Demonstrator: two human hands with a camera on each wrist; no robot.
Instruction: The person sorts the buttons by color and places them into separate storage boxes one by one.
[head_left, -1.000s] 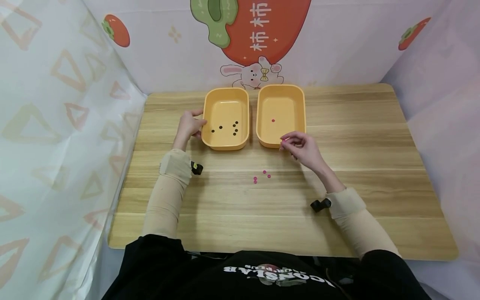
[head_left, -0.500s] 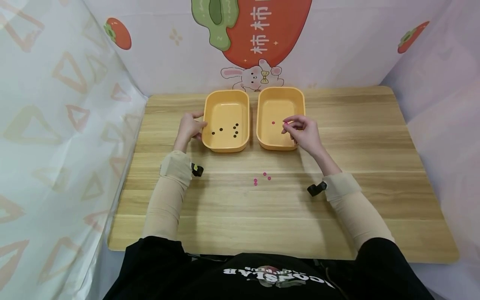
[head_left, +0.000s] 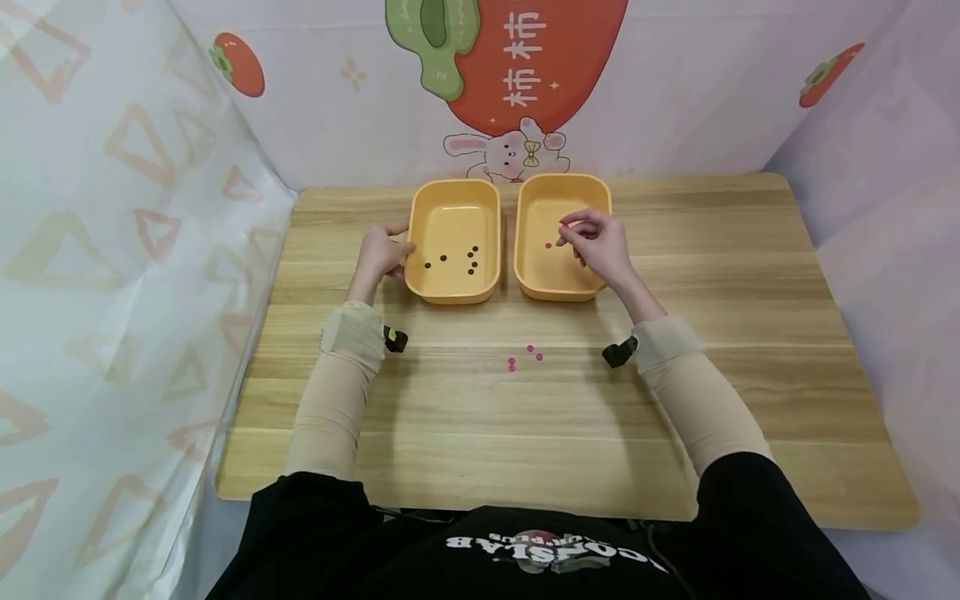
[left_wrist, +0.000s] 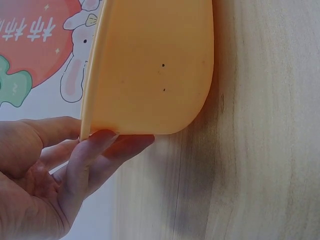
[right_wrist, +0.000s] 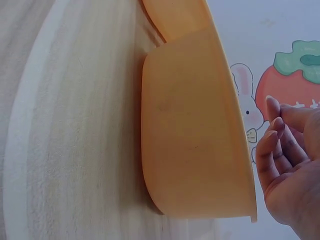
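My left hand [head_left: 381,252] grips the left side rim of a yellow-orange plastic bin [head_left: 452,292], thumb and fingers to either side of the rim in the left wrist view. Several small dark round pieces [head_left: 443,258] lie on that bin's floor. Over a second, matching bin [head_left: 528,271], my right hand [head_left: 603,248] pinches a small pink disc [head_left: 566,226] between thumb and index finger; in the right wrist view the fingertips hide it. Another pink disc [head_left: 548,246] rests on the floor of this right bin.
Several more pink discs [head_left: 530,348] lie on the wooden table [head_left: 465,417] in front of the bins. A narrow gap separates the two bins. A printed cloth backdrop [head_left: 675,100] rises just behind the table's far edge.
My right hand has moved away from my body, from the right bin's near rim to over its inside, still pinching the pink disc. The left hand keeps its place on the left bin.
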